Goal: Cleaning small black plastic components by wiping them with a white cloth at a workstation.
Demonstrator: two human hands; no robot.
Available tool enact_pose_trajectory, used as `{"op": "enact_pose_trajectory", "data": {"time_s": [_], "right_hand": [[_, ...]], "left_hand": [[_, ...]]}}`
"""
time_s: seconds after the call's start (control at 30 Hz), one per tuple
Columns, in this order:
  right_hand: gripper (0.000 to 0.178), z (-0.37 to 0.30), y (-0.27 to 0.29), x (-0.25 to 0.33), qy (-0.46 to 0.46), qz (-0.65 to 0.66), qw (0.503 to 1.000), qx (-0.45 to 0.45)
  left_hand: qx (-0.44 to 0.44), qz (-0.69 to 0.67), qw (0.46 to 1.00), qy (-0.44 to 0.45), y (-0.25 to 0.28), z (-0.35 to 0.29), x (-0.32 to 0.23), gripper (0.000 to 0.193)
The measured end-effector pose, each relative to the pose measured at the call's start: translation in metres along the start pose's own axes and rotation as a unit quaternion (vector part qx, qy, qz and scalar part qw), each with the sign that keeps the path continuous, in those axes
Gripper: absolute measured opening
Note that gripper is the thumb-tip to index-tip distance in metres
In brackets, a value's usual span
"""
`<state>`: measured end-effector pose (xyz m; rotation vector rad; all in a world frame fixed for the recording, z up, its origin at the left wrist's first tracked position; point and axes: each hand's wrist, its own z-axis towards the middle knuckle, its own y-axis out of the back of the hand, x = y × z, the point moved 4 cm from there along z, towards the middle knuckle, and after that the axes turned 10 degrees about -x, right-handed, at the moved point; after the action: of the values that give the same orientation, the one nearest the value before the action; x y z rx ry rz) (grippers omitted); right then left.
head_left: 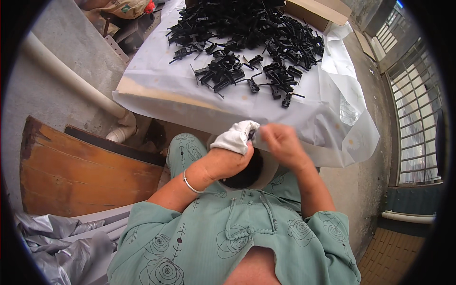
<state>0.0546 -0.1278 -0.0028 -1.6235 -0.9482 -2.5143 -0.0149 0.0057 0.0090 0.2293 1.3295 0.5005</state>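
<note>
My left hand [232,159] is closed in front of my lap, with a white cloth [233,137] over its fingers. At the cloth's edge a small black part [251,135] shows, gripped by that hand and mostly hidden. Close on its right is my right hand [286,146], fingers curled in and slightly smeared by motion; whatever they pinch cannot be made out. Below both hands, between my knees, stands a round pale container [271,170] with a dark inside. Beyond them, a large heap of small black parts with thin prongs [237,33] covers the table's far side.
A white plastic sheet [161,111] drapes the table and hangs over its near edge. An open cardboard box [308,16] stands at the back right. A brown wooden board [85,175], a white pipe [71,76] and silvery sheeting [61,242] are on the left.
</note>
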Motion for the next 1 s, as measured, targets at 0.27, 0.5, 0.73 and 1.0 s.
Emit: {"op": "enact_pose_trajectory", "data": {"time_s": [0.27, 0.5, 0.73, 1.0], "right_hand": [[0.033, 0.054, 0.021, -0.028, 0.009, -0.420, 0.896, -0.141], [0.025, 0.027, 0.021, -0.010, 0.057, -0.349, 0.920, -0.166], [0.018, 0.015, 0.037, 0.024, 0.005, -0.117, 0.991, 0.071], [0.020, 0.008, 0.014, 0.018, -0.067, 0.086, 0.985, 0.136]], "left_hand": [[-0.061, 0.124, 0.980, -0.144, 0.003, 0.013, 0.013, 0.027], [-0.086, -0.126, 0.987, 0.042, 0.002, 0.023, 0.027, 0.023], [-0.125, -0.171, 0.977, 0.002, 0.013, 0.028, 0.018, 0.024], [0.168, -0.270, 0.940, 0.124, 0.008, 0.018, 0.000, 0.025]]}}
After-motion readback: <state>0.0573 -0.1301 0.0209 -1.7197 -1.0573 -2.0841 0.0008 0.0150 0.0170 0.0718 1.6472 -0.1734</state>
